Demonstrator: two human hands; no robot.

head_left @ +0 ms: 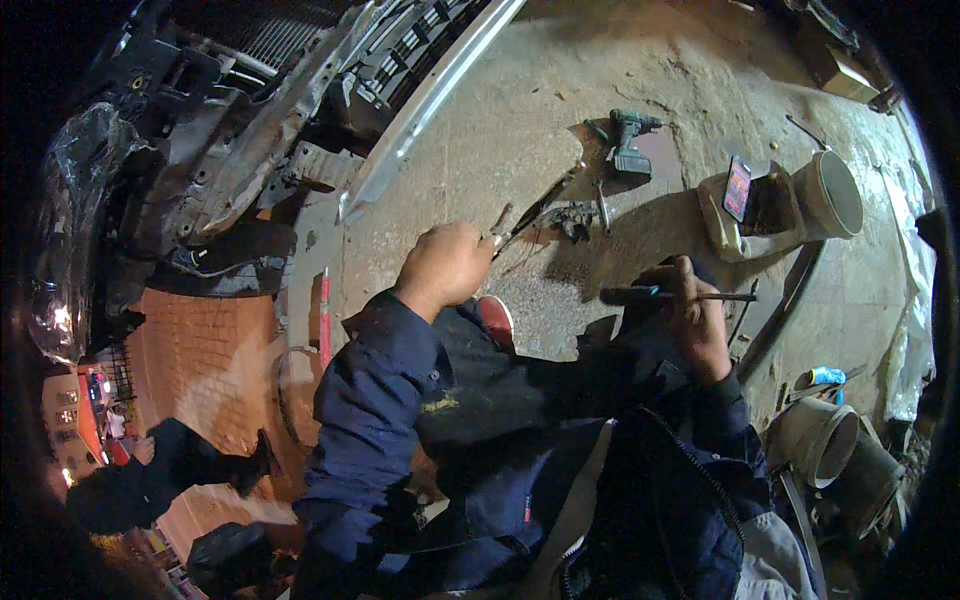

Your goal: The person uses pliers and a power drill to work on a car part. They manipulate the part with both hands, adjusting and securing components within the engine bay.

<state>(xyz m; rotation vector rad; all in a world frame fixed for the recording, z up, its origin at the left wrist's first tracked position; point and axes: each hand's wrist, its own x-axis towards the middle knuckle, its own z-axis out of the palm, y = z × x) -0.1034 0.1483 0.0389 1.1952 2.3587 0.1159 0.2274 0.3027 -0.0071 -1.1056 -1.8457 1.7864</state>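
Observation:
My left hand [443, 264] is closed around the near end of a long, thin, dark part [533, 214] with a shiny metal bit by the fingers. Its exact kind cannot be made out. My right hand [697, 322] grips a screwdriver [632, 296], its dark handle pointing left and its shaft lying to the right. Just beyond the left hand, a small dark mechanical piece [572, 220] rests on the floor, with a slim metal tool [603, 208] beside it. Farther off lies a green and black cordless drill [631, 143].
A phone [738, 188] leans on a cut-open plastic container [725, 235] at right, beside a white bucket [830, 195]. Another bucket [815, 440] lies nearer. Vehicle bodywork [220, 150] fills the upper left. A red bar [325, 315] and another person [170, 465] are at left.

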